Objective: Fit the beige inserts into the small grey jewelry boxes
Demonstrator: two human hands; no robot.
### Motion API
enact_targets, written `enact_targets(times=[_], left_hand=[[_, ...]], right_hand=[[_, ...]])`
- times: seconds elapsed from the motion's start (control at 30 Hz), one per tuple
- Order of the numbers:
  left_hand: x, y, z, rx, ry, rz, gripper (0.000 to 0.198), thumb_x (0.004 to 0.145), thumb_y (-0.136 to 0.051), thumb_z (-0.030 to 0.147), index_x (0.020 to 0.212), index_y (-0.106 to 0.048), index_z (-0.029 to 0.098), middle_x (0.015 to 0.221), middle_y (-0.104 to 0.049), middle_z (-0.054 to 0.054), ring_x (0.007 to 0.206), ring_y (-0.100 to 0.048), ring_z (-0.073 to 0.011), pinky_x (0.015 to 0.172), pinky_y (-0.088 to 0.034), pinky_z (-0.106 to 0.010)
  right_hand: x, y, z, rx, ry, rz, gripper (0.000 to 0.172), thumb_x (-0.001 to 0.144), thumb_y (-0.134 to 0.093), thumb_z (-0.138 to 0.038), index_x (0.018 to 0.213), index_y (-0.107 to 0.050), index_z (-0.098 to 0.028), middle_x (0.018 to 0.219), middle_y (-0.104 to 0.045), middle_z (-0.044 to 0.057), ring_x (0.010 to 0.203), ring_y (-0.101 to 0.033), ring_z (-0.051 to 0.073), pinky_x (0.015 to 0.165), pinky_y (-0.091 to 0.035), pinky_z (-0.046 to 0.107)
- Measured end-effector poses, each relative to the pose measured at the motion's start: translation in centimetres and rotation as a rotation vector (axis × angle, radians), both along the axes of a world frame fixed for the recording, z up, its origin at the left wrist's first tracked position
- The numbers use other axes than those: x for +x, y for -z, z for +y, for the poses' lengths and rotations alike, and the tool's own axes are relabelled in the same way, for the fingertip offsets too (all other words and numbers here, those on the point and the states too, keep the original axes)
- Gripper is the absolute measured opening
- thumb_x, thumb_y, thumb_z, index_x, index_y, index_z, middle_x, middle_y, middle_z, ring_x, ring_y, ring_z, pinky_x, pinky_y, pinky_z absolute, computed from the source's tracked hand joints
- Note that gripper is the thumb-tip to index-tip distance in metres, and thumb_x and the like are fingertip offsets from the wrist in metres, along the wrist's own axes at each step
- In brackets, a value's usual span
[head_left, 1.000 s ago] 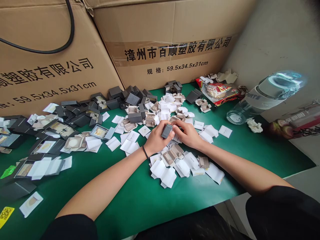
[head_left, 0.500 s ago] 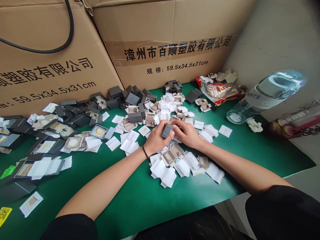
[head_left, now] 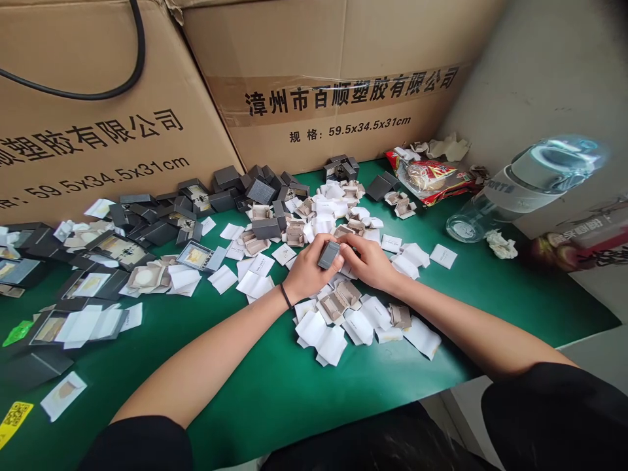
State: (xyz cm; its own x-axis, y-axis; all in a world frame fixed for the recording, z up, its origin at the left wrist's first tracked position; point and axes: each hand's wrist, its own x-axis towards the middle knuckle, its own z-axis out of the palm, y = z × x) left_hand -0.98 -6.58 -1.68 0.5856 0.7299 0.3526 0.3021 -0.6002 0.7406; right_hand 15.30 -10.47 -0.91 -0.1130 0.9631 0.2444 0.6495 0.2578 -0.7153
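Observation:
A small dark grey box (head_left: 328,255) is held up over the middle of the green table (head_left: 235,386). My left hand (head_left: 308,267) is wrapped round it, with the thumb along its near side. My right hand (head_left: 366,261) meets it from the right, its bent fingers closed against the box's edge; the fingertips are partly hidden. Under and around both hands lie white folded papers (head_left: 321,337) and opened small cartons with grey-brown insides (head_left: 338,301).
More dark boxes (head_left: 265,191), some open, heap along the back and left. Two large cardboard cartons (head_left: 338,39) stand behind. On the right are a red snack packet (head_left: 432,183), a clear bottle (head_left: 520,190) and a crumpled tissue (head_left: 501,244).
Both hands keep their hold on the small box almost unchanged. The whole view has shifted very slightly; nothing on the table has visibly moved.

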Motion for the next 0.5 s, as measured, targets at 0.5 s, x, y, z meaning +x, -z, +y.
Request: enact_targets(times=[0.5], left_hand=[[0.0, 0.0, 0.05, -0.005, 0.004, 0.007, 0.024, 0.083, -0.05, 0.033, 0.102, -0.044, 0.02, 0.099, -0.059, -0.004, 0.085, -0.059, -0.0154, 0.072, -0.046, -0.026]], right_hand=[[-0.03, 0.08, 0.05, 0.015, 0.006, -0.018, 0.029, 0.091, -0.034, -0.035, 0.089, -0.057, -0.018, 0.074, -0.06, 0.003, 0.064, -0.051, 0.015, 0.062, -0.037, 0.025]])
